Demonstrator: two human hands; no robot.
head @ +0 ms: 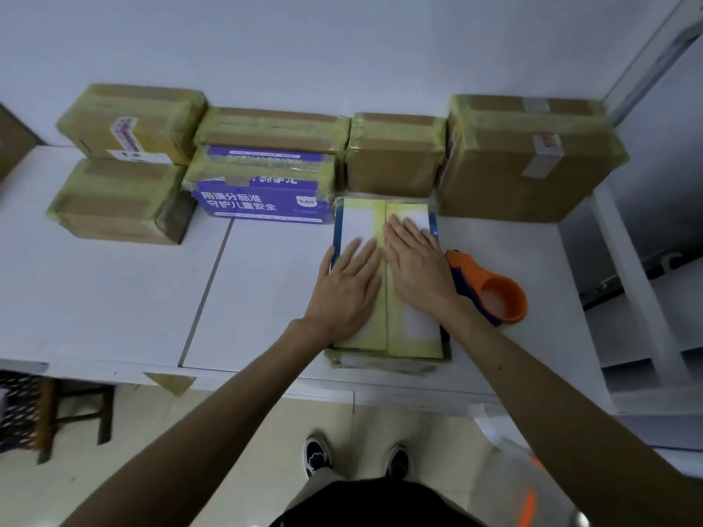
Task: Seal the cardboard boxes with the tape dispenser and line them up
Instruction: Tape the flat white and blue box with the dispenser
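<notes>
We can read one clear text. It stands on the front face of the purple box (262,203), in two lines of white characters: 用满分标准 above 守护儿童安全. Just right of these lines, on the same face, sits a white logo badge (306,202) with a bear-like head; its small characters are too blurred for us. On this box's top, large white characters stand upside down and we cannot make them out. Behind and left of the purple box, the far-left brown box (152,119) bears a label strip (123,134) with purple print, unreadable. Well right of the purple box, the large brown box (506,176) carries a sticker (546,143) with red print, which is equally unreadable.
</notes>
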